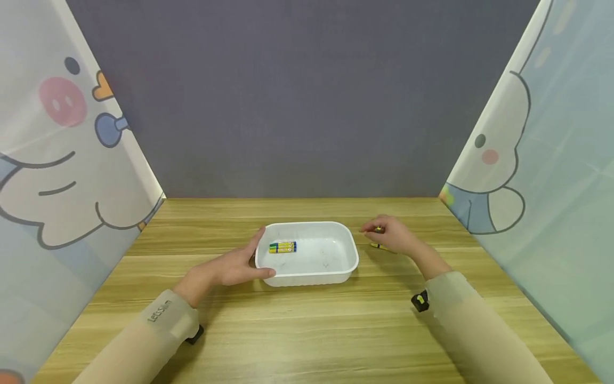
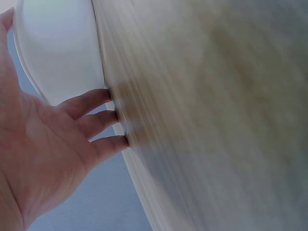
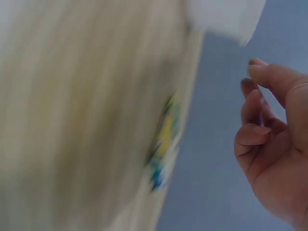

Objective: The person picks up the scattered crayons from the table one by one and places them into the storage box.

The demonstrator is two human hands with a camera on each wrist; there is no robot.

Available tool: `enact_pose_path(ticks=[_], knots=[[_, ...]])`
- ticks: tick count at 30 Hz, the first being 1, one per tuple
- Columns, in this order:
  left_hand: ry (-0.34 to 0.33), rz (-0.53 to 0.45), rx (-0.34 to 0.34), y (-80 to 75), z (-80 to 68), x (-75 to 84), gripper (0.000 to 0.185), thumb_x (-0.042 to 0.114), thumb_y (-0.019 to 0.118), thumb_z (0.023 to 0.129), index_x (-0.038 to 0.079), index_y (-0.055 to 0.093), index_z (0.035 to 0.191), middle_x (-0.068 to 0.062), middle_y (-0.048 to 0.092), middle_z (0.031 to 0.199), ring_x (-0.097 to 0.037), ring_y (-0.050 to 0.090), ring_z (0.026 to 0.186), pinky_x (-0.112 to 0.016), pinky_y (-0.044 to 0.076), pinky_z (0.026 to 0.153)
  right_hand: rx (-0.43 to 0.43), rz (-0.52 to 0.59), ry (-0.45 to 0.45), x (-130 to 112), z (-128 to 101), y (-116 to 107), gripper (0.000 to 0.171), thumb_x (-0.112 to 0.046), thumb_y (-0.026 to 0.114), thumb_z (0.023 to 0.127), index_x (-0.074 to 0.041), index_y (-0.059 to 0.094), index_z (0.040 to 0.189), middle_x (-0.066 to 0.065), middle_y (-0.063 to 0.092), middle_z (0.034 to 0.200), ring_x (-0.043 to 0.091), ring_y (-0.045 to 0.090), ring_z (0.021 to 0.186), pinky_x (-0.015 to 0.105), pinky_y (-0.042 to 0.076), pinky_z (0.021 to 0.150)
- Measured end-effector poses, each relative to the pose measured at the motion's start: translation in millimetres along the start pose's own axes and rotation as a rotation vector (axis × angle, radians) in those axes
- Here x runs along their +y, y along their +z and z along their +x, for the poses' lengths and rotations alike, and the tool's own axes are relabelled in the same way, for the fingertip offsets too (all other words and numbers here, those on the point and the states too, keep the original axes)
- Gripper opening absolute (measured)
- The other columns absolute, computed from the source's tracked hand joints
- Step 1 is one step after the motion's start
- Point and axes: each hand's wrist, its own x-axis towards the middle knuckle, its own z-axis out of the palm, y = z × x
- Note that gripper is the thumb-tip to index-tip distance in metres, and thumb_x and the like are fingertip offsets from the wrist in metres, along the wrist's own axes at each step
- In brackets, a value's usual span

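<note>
A white plastic tray (image 1: 307, 279) sits on the wooden table, with a few yellow-wrapped crayons (image 1: 283, 247) side by side at its left end. My left hand (image 1: 235, 266) spreads around that end, thumb on the front rim and index finger by the back left corner. Its other fingers (image 2: 98, 96) look nearly straight in the left wrist view, beside the tray wall. Right of the tray, my right hand (image 1: 390, 234) hovers low with loosely bent fingers over more crayons (image 3: 166, 139), blurred on the table. The right wrist view shows nothing between its fingertips.
A dark grey panel (image 1: 302, 101) stands behind the table (image 1: 297, 330). Cartoon-printed sheets hang at the left (image 1: 62, 160) and right (image 1: 542, 176). Small black wrist devices show under both sleeves.
</note>
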Motion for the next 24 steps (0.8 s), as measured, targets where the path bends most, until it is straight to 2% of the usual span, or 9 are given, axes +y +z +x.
enact_pose_path(ticks=[3, 6, 9, 15, 21, 24], knots=[[-0.009, 0.011, -0.004, -0.3, -0.5, 0.3, 0.128, 0.063, 0.076, 0.097, 0.018, -0.013, 0.177, -0.02, 0.061, 0.153, -0.031, 0.062, 0.131, -0.063, 0.041, 0.121, -0.06, -0.048, 0.027, 26, -13, -7, 0.02, -0.003, 0.072, 0.102, 0.0, 0.082, 0.118, 0.017, 0.079, 0.113, 0.018, 0.061, 0.084, 0.032, 0.051, 0.072], [-0.015, 0.018, -0.004, -0.3, -0.7, 0.6, 0.128, 0.064, 0.076, 0.097, 0.018, -0.013, 0.177, -0.02, 0.062, 0.152, -0.031, 0.062, 0.13, -0.062, 0.042, 0.121, -0.095, -0.098, 0.051, 43, -23, -11, 0.019, -0.002, 0.075, 0.099, -0.002, 0.083, 0.116, 0.017, 0.081, 0.114, 0.029, 0.071, 0.097, 0.044, 0.059, 0.084], [-0.015, 0.019, -0.003, -0.2, -0.7, 0.6, 0.128, 0.064, 0.076, 0.097, 0.019, -0.013, 0.177, -0.019, 0.062, 0.152, -0.03, 0.062, 0.129, -0.062, 0.042, 0.121, -0.104, -0.13, 0.065, 52, -26, -12, 0.02, -0.004, 0.077, 0.097, -0.004, 0.084, 0.116, 0.015, 0.081, 0.115, 0.034, 0.074, 0.11, 0.053, 0.058, 0.094], [-0.014, 0.019, 0.004, 1.2, -0.3, -0.1, 0.128, 0.064, 0.076, 0.097, 0.019, -0.013, 0.177, -0.02, 0.063, 0.151, -0.031, 0.062, 0.129, -0.063, 0.042, 0.121, -0.102, -0.161, 0.075, 57, -27, -10, 0.022, -0.005, 0.076, 0.097, -0.009, 0.085, 0.116, 0.01, 0.081, 0.112, 0.027, 0.072, 0.105, 0.048, 0.057, 0.092], [-0.01, 0.012, 0.011, 2.7, -0.2, 0.0, 0.128, 0.063, 0.077, 0.097, 0.018, -0.012, 0.177, -0.02, 0.062, 0.151, -0.031, 0.062, 0.13, -0.062, 0.042, 0.121, -0.136, -0.13, 0.09, 54, -27, -8, 0.02, -0.007, 0.077, 0.099, -0.011, 0.085, 0.118, 0.01, 0.083, 0.119, 0.035, 0.073, 0.116, 0.055, 0.058, 0.1], [-0.01, 0.01, 0.015, 2.5, -0.5, 0.5, 0.128, 0.062, 0.077, 0.097, 0.018, -0.012, 0.177, -0.02, 0.062, 0.151, -0.031, 0.062, 0.129, -0.062, 0.042, 0.121, -0.129, -0.132, 0.089, 53, -26, -6, 0.021, -0.009, 0.077, 0.099, -0.012, 0.085, 0.119, 0.01, 0.083, 0.118, 0.033, 0.073, 0.114, 0.052, 0.058, 0.098]])
